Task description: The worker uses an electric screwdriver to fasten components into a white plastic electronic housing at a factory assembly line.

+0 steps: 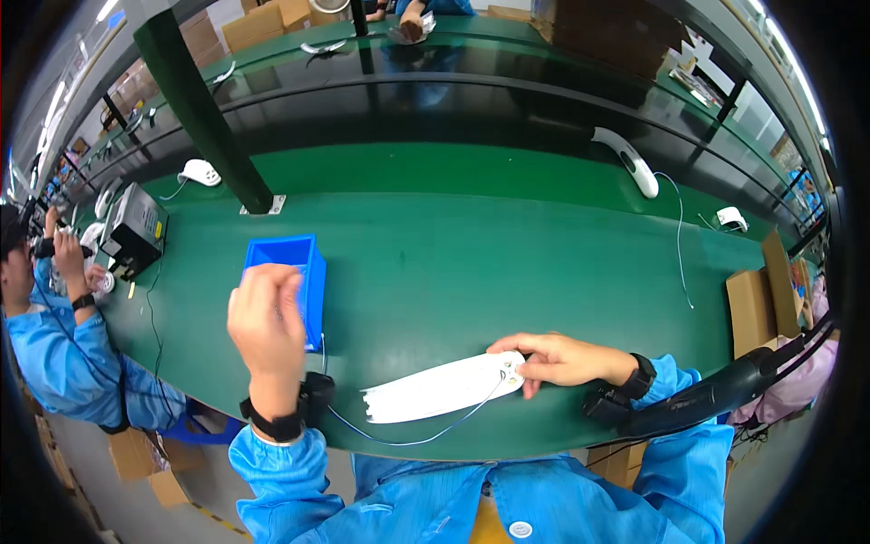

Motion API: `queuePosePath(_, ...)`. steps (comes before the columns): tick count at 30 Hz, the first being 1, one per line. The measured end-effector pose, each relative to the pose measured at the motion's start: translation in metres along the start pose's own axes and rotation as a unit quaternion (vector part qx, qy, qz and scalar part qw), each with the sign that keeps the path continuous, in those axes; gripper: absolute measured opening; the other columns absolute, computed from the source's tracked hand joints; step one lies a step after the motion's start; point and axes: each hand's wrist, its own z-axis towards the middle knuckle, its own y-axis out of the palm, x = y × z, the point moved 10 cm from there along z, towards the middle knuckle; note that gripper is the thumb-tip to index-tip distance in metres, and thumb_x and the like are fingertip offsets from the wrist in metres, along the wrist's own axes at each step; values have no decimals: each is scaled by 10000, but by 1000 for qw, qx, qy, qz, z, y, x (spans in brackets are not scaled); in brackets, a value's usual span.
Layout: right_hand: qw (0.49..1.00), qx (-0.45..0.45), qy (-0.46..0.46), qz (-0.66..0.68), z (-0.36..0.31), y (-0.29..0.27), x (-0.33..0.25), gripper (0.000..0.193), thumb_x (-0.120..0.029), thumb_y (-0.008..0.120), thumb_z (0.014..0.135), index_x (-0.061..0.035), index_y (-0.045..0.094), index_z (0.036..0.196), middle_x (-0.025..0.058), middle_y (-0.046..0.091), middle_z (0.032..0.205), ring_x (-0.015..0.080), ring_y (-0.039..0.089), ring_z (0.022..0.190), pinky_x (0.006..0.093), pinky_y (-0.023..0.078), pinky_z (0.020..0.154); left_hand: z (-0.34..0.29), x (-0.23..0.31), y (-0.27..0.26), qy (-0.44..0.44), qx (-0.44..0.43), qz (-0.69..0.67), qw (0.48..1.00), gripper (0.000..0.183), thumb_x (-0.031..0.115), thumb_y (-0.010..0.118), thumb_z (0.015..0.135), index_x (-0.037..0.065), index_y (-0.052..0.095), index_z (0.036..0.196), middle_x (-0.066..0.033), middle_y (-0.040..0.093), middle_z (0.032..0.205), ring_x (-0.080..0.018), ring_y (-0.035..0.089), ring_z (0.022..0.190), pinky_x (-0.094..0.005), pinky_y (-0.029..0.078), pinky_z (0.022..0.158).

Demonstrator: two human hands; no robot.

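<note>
A long white plastic shell [435, 388] lies on the green bench in front of me, its ragged, slotted end to the left. Its rounded right end has small holes, and my right hand [553, 360] grips it there between thumb and fingers. From that end a thin pale cable [412, 443] curves along the near side toward my left wrist. Over the near part of a blue plastic bin [313, 292] is my left hand [265, 317], its fingers curled in and thumb against them. What those fingers hold, if anything, is hidden; the bin's contents are mostly covered.
A green post [204, 109] rises from the bench at left, near a white part [199, 172] and a grey metal box [134, 231]. At far right lie a white curved part [630, 163] with cable and a cardboard box [752, 308]. A co-worker [54, 308] sits left.
</note>
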Motion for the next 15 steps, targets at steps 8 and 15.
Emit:
queuePosePath(8, 971, 66, -225, 48, -50, -31, -60, 710, -611, 308, 865, -77, 372, 1329, 175, 555, 957, 238, 579, 724, 318, 473, 681, -80, 107, 58, 87, -232, -204, 947, 207, 28, 682, 638, 94, 550, 783, -16, 578, 788, -208, 528, 742, -338, 357, 704)
queuePosePath(15, 845, 114, -517, 75, -121, -21, -103, 789, -525, 594, 772, -56, 269, 1317, 127, 505, 612, 193, 494, 497, 308, 403, 473, -97, 123, 72, 93, -239, -202, 945, 152, 62, 658, 698, 83, 524, 764, -7, 563, 803, -188, 529, 749, -335, 354, 712)
